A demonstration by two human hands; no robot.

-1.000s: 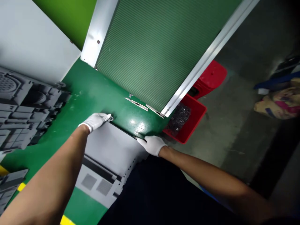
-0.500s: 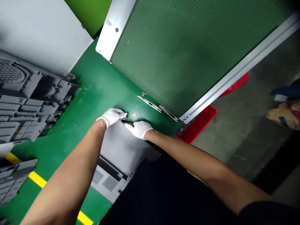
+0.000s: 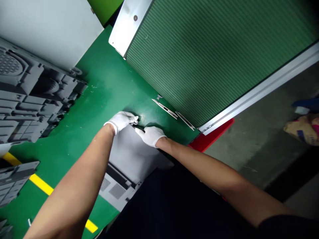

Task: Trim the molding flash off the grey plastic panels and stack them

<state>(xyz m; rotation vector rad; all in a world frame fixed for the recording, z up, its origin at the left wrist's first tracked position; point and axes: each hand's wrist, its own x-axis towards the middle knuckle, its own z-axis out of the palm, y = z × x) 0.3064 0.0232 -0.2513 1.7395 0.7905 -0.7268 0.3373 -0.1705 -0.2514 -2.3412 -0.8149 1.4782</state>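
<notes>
A large grey plastic panel point(image 3: 134, 152) with a dark slot and vent grilles near its lower end lies in front of my body. My left hand point(image 3: 121, 121), in a white glove, is at the far corner of this panel, its fingers pinched together. Something small and dark shows by the fingertips, too small to make out. Along the panel's far right edge my right hand point(image 3: 151, 136), also gloved, is closed, the thumb on top and pointing at the corner. The fingers below are hidden.
A green ribbed conveyor belt point(image 3: 211, 49) in a metal frame rises ahead. Two slim pale tools point(image 3: 164, 109) lie at its near end. A red bin point(image 3: 211, 136) stands beneath it. Grey moulded panels point(image 3: 27, 96) are at left, on the green surface point(image 3: 104, 79).
The view has shifted slightly, so the conveyor appears farther up and right. Both hands keep to the panel's corner, with only small finger movement.
</notes>
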